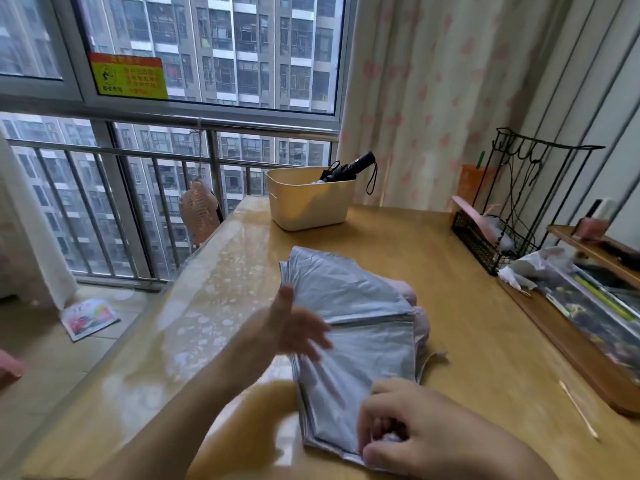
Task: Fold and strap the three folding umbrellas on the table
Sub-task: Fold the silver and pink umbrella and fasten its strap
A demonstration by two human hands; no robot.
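Right grip pinching, umbrella fanned out beyond

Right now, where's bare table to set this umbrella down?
Bare table lies between the silver umbrella and the basket, along the window-side left strip, and right of the silver umbrella up to the stick. The right edge is crowded: wire rack, tray.

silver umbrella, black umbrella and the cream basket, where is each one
silver umbrella [349, 306]: head view, on the flat canopy panel
black umbrella [362, 161]: head view, on the handle above the basket rim
cream basket [311, 206]: head view, on its front wall
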